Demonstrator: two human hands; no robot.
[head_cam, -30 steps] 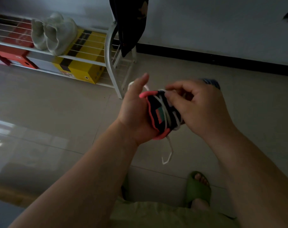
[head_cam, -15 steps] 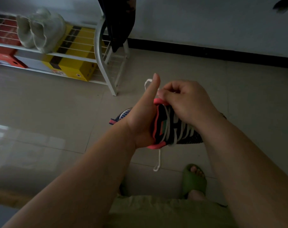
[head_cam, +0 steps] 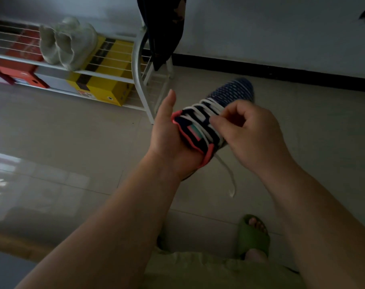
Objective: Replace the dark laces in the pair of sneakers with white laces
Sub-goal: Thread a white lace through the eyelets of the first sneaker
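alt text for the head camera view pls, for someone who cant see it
A left hand holds a dark sneaker above a tiled floor while the right hand pinches its white lace. One lace end dangles below; a shoe rack stands behind.

Sneaker (head_cam: 206,122) in left hand (head_cam: 169,140), right hand (head_cam: 250,132) pinching its white lace (head_cam: 200,113).

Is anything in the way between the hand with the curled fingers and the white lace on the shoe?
Nothing visible. The right hand already pinches the white lace on the sneaker, which the left hand holds.
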